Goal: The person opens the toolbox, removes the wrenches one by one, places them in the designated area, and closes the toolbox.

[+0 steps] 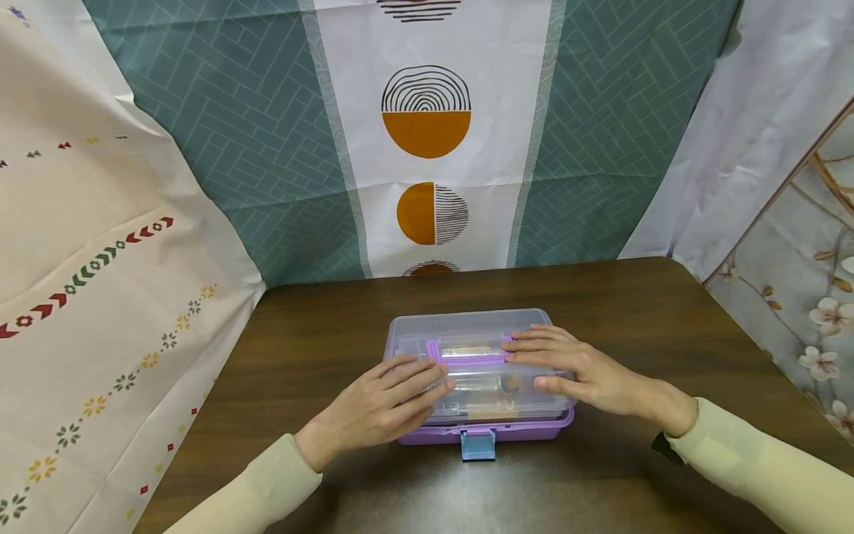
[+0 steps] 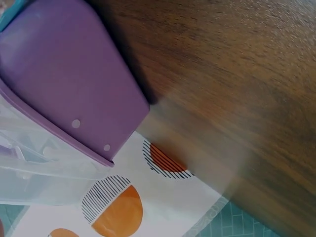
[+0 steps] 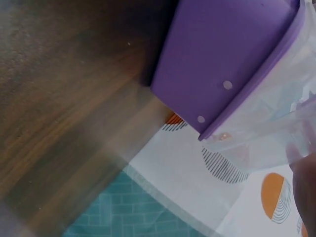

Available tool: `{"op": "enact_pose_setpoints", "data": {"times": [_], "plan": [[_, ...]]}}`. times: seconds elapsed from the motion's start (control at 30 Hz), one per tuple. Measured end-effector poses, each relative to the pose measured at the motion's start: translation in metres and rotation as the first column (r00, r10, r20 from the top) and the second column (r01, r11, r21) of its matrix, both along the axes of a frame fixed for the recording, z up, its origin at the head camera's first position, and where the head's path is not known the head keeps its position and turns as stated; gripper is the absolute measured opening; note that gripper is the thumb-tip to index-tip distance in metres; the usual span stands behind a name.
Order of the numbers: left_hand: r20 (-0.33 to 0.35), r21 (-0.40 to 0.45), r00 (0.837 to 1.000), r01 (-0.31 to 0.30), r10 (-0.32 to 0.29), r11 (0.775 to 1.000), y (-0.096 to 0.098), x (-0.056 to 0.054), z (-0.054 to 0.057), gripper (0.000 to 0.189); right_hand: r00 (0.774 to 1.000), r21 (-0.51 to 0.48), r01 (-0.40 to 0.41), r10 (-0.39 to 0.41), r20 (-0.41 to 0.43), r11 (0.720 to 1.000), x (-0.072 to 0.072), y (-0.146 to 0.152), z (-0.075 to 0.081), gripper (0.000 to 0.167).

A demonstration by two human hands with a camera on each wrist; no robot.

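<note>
- At 6 o'clock on the purple box (image 1: pixel 440 437), a blue latch (image 1: pixel 478 446) juts out.
- The box sits near the middle of the brown bench (image 1: pixel 320 326).
- At 8 o'clock, the left hand (image 1: pixel 383 404) lies over the clear lid (image 1: pixel 467 326), fingers extended, slightly spread.
- At 3 o'clock, the right hand (image 1: pixel 580 371) lies likewise, thumb apart.
- Between their fingertips lies a purple handle (image 1: pixel 477 361).
- At 12 o'clock, patterned cloth (image 1: pixel 267 148) hangs beyond the bench.

The brown table (image 1: pixel 320 341) bears a clear-lidded purple box (image 1: pixel 475 389).
</note>
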State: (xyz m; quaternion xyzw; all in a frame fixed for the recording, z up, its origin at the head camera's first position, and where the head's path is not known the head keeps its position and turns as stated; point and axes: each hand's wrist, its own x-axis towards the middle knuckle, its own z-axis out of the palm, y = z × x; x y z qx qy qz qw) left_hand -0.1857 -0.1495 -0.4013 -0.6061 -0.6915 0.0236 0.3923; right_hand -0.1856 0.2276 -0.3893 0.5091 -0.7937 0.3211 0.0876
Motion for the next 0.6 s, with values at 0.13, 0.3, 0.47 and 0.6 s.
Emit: {"op": "enact_pose_setpoints", "data": {"times": [0.13,0.3,0.47,0.6], "plan": [[-0.023,-0.014,0.999,-0.033,0.032,0.999,-0.0008,0.0004,-0.0006,0.060,0.998,0.007,0.027,-0.027,0.057,1.000,-0.0018,0.0014,0.0046,0.057],[-0.065,-0.048,0.995,-0.079,0.075,0.996,-0.0025,0.0009,0.0002,0.066,0.999,-0.005,0.007,-0.006,0.053,1.000,-0.0032,0.0006,0.0075,0.057],[-0.070,-0.086,0.991,-0.124,0.118,0.989,-0.0039,0.0022,0.0014,0.077,0.997,-0.009,0.012,-0.011,0.073,1.000,-0.0042,0.0005,0.0092,0.056],[-0.069,-0.108,0.987,-0.152,0.145,0.982,-0.0045,0.0027,0.0010,0.081,0.996,-0.011,0.025,-0.024,0.089,1.000,-0.0046,0.0010,0.0112,0.056]]}}
